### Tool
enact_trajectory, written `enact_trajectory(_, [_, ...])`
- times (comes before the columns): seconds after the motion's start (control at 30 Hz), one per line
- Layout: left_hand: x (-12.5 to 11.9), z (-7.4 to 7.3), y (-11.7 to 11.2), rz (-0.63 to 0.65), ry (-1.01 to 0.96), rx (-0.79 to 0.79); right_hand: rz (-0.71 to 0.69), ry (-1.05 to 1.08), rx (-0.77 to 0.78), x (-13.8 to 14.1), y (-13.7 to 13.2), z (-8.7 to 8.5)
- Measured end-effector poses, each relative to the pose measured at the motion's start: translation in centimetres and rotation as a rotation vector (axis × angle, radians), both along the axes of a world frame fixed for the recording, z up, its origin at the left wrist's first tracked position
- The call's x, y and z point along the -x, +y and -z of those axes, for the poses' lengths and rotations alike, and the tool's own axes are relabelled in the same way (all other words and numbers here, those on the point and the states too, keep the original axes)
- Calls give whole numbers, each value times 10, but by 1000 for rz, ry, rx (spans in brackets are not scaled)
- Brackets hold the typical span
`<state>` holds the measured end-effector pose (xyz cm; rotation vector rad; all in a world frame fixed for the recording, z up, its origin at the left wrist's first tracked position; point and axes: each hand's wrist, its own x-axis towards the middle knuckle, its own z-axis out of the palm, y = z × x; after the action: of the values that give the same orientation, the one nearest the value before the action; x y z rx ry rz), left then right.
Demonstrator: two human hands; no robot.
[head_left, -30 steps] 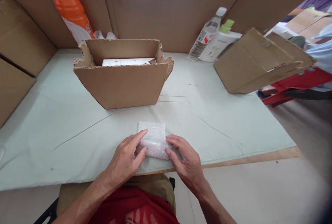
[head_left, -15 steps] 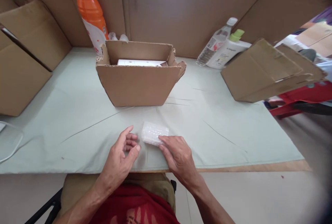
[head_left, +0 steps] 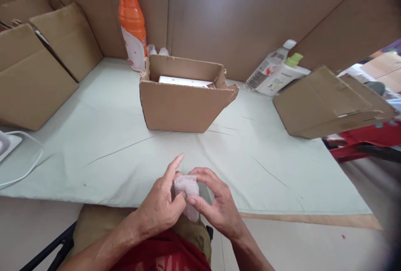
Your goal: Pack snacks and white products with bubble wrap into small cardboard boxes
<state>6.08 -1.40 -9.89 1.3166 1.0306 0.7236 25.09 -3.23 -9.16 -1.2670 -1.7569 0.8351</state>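
A small bundle of clear bubble wrap (head_left: 188,185) is held upright near the table's front edge, between my two hands. My left hand (head_left: 163,200) grips it from the left, thumb pressed against its near side and index finger pointing up and away. From the right, my right hand (head_left: 219,202) touches it with thumb and fingertips, curled around its side. What the wrap encloses, if anything, cannot be made out. Beyond my hands stands an open cardboard box (head_left: 175,110) with a white item (head_left: 184,81) inside.
An orange bottle (head_left: 133,20) stands behind the box. At the back right are a clear plastic bottle (head_left: 267,65) and a white bottle with a green cap (head_left: 283,79), beside a tilted cardboard box (head_left: 316,103). Cardboard boxes (head_left: 28,74) and a white cable (head_left: 36,160) are at left.
The bubble wrap has been lifted off the cloth, turned upright and brought closer to me. My left hand has moved in and taken hold of it. The view has shifted slightly.
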Motion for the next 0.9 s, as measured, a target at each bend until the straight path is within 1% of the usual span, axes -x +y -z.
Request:
enact_trajectory(0.03, [0,0,0,-9,-7,-19,20,23,-23,3,2,-1])
enact_trajectory(0.13, [0,4,0,-60,-89,-60,171,143,-52,10,7,3])
enact_trajectory(0.2, [0,9,0,-41,-132,-52,230,216,3,11,9,7])
enact_trajectory(0.23, [1,11,1,-29,-125,-42,234,236,46,10,10,9])
enact_trajectory(0.3, [4,13,4,-28,-53,-45,213,250,119,6,11,10])
enact_trajectory(0.4, [11,11,11,-4,92,-130,148,205,151,-3,14,3])
enact_trajectory(0.43, [15,9,15,32,129,-166,109,157,150,-6,16,-2])
enact_trajectory(0.5, [23,2,25,143,177,-231,5,22,144,-10,21,-13])
enact_trajectory(0.57, [33,-6,38,250,171,-279,-74,-97,125,-13,28,-28])
enact_trajectory(0.6, [38,-11,47,265,148,-299,-88,-126,114,-14,32,-36])
enact_trajectory(0.63, [44,-15,56,235,113,-320,-80,-123,99,-15,36,-45])
enact_trajectory(0.67, [50,-17,66,151,78,-341,-53,-88,80,-16,41,-55])
enact_trajectory(0.7, [56,-19,77,18,50,-362,-13,-32,56,-17,46,-67])
enact_trajectory(0.73, [61,-19,89,-141,37,-381,36,38,22,-18,51,-79])
enact_trajectory(0.8, [69,-12,110,-448,65,-425,148,179,-75,-18,67,-105])
enact_trajectory(0.83, [71,-6,119,-555,97,-442,197,231,-133,-16,78,-118])
enact_trajectory(0.87, [72,1,127,-617,130,-456,231,266,-198,-14,91,-130])
enact_trajectory(0.9, [71,9,133,-641,158,-467,247,281,-260,-10,106,-140])
